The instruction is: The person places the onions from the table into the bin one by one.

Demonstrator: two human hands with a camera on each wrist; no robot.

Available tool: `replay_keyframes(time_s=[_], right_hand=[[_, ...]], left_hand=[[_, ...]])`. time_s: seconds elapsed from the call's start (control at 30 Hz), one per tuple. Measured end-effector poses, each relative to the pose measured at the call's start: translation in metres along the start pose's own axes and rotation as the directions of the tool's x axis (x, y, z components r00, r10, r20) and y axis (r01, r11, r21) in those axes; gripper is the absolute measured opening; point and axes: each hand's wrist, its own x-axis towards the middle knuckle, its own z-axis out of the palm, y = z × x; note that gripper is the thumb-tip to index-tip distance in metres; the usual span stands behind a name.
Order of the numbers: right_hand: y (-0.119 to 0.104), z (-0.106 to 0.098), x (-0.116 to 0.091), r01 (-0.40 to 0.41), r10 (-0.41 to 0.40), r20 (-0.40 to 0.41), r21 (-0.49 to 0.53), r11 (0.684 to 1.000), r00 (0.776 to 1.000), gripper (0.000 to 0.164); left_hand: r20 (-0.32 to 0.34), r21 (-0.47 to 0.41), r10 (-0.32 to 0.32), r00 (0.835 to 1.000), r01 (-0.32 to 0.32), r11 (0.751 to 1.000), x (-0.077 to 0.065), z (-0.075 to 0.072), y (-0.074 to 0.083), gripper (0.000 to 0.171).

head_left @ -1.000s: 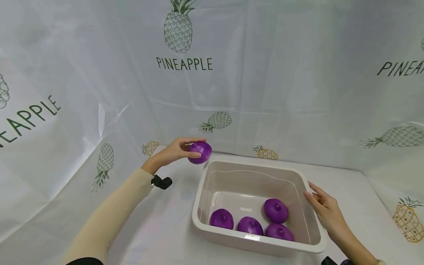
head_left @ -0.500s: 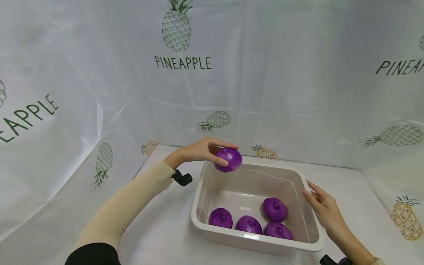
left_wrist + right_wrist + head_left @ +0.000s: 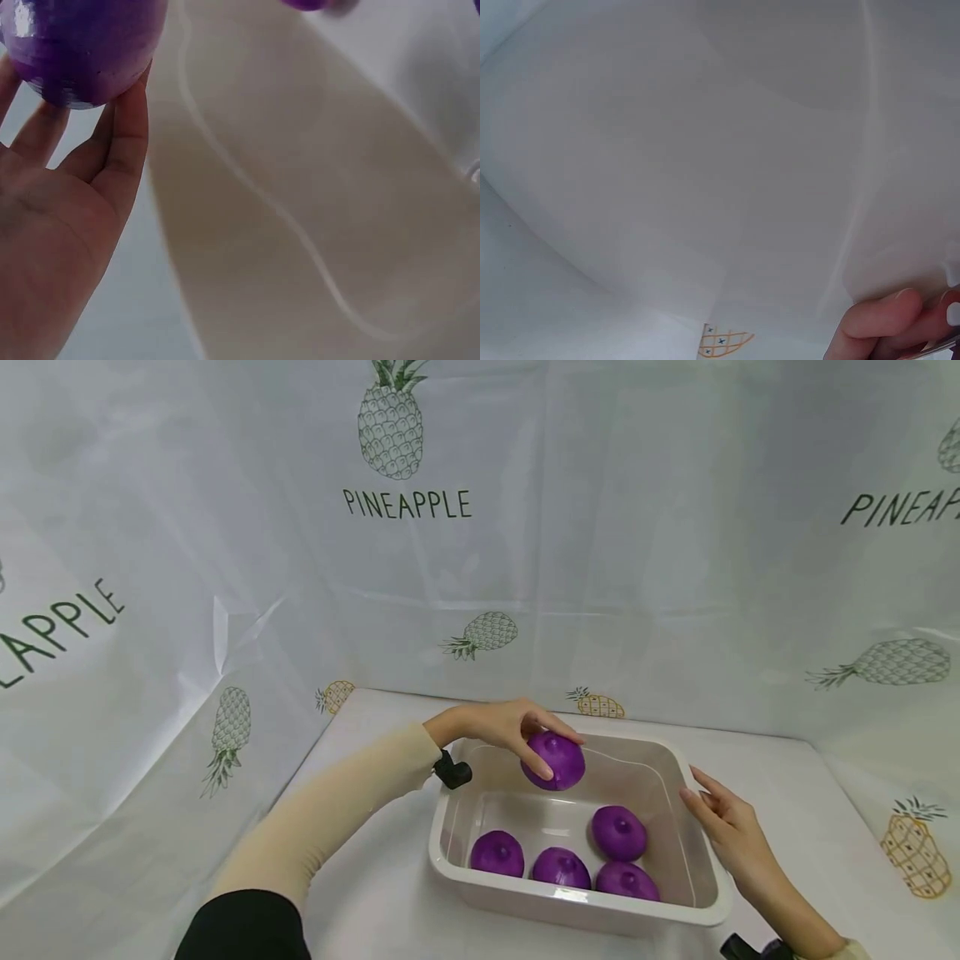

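My left hand (image 3: 495, 724) holds a shiny purple onion (image 3: 557, 762) between thumb and fingers, over the back part of a beige plastic bin (image 3: 555, 910). In the left wrist view, the fingers (image 3: 127, 127) wrap the lower side of that onion (image 3: 86, 41). Several similar purple onions lie inside the bin: one onion (image 3: 497, 853) at front left, another (image 3: 561, 868) in the front middle, the rest by the right end. My right hand (image 3: 731, 828) grips the bin's right rim, thumb on the inner side. Its other fingers are partly hidden behind the rim.
A white-covered table (image 3: 367, 877) carries the bin. Behind and beside it hangs a white curtain (image 3: 637, 568) with pineapple prints. Black camera mounts (image 3: 453, 771) sit at both wrists.
My left hand has carried the onion rightward and down, from beside the bin's back left corner to over its inside. The right hand stays on the rim.
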Motion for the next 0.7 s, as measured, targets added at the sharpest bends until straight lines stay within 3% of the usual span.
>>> replay_keyframes(time_s=[0.23,0.37,0.57,0.7], right_hand=[[0.002,0.0,0.0,0.002,-0.002,-0.004,0.006,1.0,1.0,0.051],[0.002,0.0,0.001,0.0,0.0,-0.005,0.012,1.0,1.0,0.05],[0.001,0.0,0.001,-0.004,0.004,-0.003,-0.006,1.0,1.0,0.051],[0.001,0.0,0.001,-0.001,0.001,0.0,-0.004,1.0,1.0,0.051]], left_hand=[[0.129,0.018,-0.014,0.992,0.012,1.0,0.023,0.014,-0.014,0.064],[0.187,0.059,-0.053,0.981,0.042,0.997,0.033,0.022,-0.021,0.066],[0.191,0.139,-0.146,0.971,0.12,0.983,0.044,0.035,-0.031,0.066],[0.18,0.162,-0.144,0.973,0.115,0.98,0.05,0.047,-0.039,0.063]])
